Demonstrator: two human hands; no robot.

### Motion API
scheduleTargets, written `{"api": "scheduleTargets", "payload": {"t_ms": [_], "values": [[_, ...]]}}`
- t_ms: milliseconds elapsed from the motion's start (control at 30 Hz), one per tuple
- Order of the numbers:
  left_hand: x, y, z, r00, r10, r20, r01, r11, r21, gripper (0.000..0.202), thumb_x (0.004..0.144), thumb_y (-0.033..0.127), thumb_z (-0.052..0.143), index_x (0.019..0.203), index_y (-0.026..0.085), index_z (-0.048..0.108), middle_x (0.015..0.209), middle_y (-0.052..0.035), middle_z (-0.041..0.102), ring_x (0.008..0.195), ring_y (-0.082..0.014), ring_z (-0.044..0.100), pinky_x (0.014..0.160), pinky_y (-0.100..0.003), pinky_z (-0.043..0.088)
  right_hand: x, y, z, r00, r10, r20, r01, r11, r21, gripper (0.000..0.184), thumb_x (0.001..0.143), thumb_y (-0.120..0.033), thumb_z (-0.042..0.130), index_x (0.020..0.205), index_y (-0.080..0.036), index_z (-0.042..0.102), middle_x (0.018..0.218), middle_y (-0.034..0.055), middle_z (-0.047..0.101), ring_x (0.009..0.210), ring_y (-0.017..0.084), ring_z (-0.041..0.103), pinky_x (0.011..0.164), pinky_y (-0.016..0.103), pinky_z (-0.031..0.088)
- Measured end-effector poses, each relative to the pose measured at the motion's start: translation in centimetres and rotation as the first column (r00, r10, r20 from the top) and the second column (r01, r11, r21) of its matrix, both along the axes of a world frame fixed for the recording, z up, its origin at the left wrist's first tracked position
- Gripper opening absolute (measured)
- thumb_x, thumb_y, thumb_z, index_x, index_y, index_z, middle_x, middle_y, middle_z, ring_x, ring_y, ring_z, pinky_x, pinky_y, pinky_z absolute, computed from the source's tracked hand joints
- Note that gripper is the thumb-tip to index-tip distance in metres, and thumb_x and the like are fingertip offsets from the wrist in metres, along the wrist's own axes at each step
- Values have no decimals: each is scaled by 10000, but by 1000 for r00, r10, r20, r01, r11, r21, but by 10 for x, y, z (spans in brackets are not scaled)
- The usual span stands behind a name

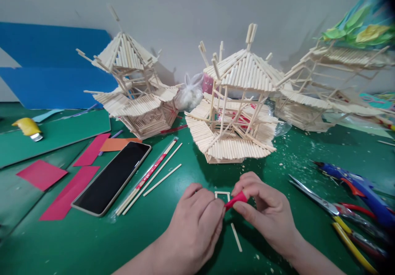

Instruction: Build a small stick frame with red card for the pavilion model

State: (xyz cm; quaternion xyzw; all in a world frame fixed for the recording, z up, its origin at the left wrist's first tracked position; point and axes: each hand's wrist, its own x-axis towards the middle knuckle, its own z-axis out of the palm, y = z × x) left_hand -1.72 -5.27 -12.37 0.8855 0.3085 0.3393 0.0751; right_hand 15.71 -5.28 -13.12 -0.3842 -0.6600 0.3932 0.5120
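Note:
My right hand (267,209) pinches a small curled piece of red paper (236,200) between thumb and forefinger. My left hand (197,223) is closed, and the paper's other end runs into its fingertips; whatever else lies inside that hand is hidden. Just behind the fingers, a little frame of thin wooden sticks (222,192) lies on the green table, partly covered by the hands. A short loose stick (236,237) rests below the paper, between the two hands.
Stick-built pavilions stand behind: one at left (138,102), one in the middle (234,143), one at right (308,102). A phone (112,178), bagged chopsticks (148,176) and red paper strips (69,192) lie left. Scissors (324,203), pliers (354,242) and a blue glue gun (358,184) lie right.

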Motion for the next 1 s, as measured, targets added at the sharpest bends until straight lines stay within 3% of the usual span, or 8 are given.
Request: {"api": "scheduleTargets", "payload": {"t_ms": [133, 233, 333, 467, 533, 700, 900, 1000], "values": [[0, 0, 3, 1000, -6, 25, 9, 995, -101, 151, 786, 67, 366, 751, 160, 481, 624, -11, 497, 586, -133, 410, 640, -306, 369, 2, -1, 4, 999, -12, 31, 15, 994, -109, 296, 694, -241, 649, 941, -236, 487, 939, 21, 524, 821, 168, 476, 717, 288, 380], [2, 0, 5, 998, -10, 61, 25, 967, -254, 180, 808, 90, 346, 694, 170, 461, 608, -8, 489, 577, -129, 411, 600, -277, 369, 1, -1, 10, 975, 139, 171, -108, 978, -180, 118, 775, -256, 547, 875, -193, 545, 827, 20, 530, 734, 147, 489, 662, 260, 386], [4, 0, 9, 996, 16, 87, 23, 900, -435, 233, 837, 128, 326, 661, 170, 473, 589, 0, 483, 560, -118, 422, 559, -241, 366, -2, -1, 12, 959, 157, 237, -110, 973, -203, 142, 816, -225, 481, 699, -169, 540, 674, -1, 500, 619, 120, 479, 579, 236, 376], [7, 1, 13, 990, 82, 117, 12, 770, -638, 279, 846, 145, 332, 627, 158, 504, 563, 18, 480, 529, -91, 433, 528, -192, 366, -3, -1, 9, 959, 117, 258, -70, 981, -183, 160, 809, -211, 483, 661, -164, 524, 650, -1, 497, 596, 116, 476, 557, 233, 374], [8, 2, 13, 987, 104, 124, 8, 736, -677, 277, 839, 155, 357, 616, 154, 522, 561, 18, 491, 533, -89, 445, 528, -186, 367, -2, -1, 8, 958, 90, 272, -45, 985, -167, 161, 805, -205, 484, 653, -165, 520, 641, -3, 493, 586, 115, 473, 548, 232, 371], [9, 2, 11, 982, 116, 148, 23, 708, -705, 204, 798, 198, 456, 637, 149, 572, 566, 13, 538, 550, -99, 464, 534, -192, 361, -1, -1, 7, 952, 78, 296, -31, 987, -160, 179, 815, -213, 478, 647, -164, 516, 638, -7, 481, 580, 109, 457, 544, 229, 358], [7, 5, 13, 978, 146, 147, 41, 558, -829, 269, 807, 232, 436, 565, 147, 518, 518, 45, 428, 503, -81, 368, 492, -184, 320, 1, -1, 11, 970, 120, 213, -61, 963, -264, 218, 848, -240, 435, 651, -169, 498, 632, -23, 447, 575, 99, 420, 537, 217, 335], [7, 6, 14, 979, 126, 159, 72, 516, -854, 296, 818, 247, 415, 544, 151, 471, 511, 56, 364, 492, -75, 325, 476, -182, 290, 0, -1, 12, 973, 140, 185, -76, 947, -313, 211, 851, -261, 428, 676, -174, 508, 632, -27, 449, 578, 98, 417, 535, 210, 334]]}}
